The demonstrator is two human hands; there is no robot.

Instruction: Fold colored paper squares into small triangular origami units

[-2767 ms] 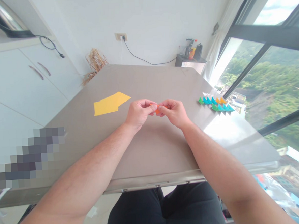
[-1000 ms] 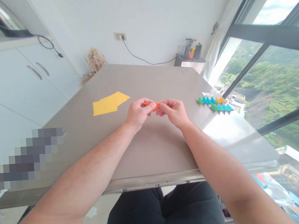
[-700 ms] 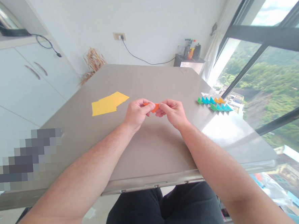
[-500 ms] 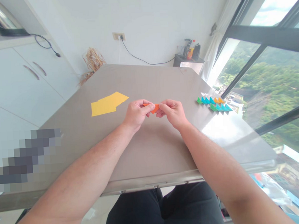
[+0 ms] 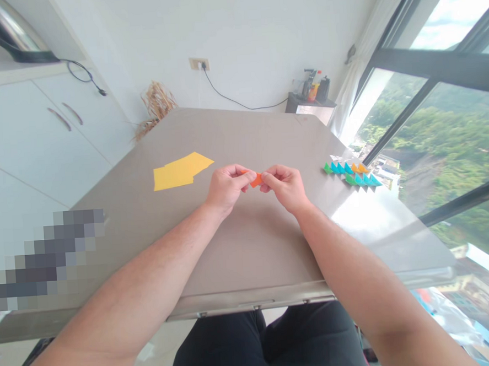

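A small folded piece of orange paper (image 5: 256,179) is held between my two hands above the table. My left hand (image 5: 231,186) pinches its left end between thumb and fingers. On the other end, my right hand (image 5: 284,185) has its thumb and fingertips closed. Fingers cover much of the paper, so its full folded shape is hidden. Left of my hands lie overlapping yellow paper sheets (image 5: 180,171). Far to the right stand two rows of small folded paper boats, in green, blue and orange, including a blue boat (image 5: 341,168) and a green boat (image 5: 350,180).
The grey-brown table (image 5: 248,249) reaches toward a wall with a socket (image 5: 199,63) and a black cord. A small cabinet (image 5: 311,107) with bottles stands behind its far right corner. Dried stalks (image 5: 157,103) are at the far left; a window (image 5: 443,121) lines the right side.
The orange paper has tilted slightly, its right end now lower, while both hands keep their pinch on it. The whole view has shifted a little. The yellow sheets and the boats stay in place.
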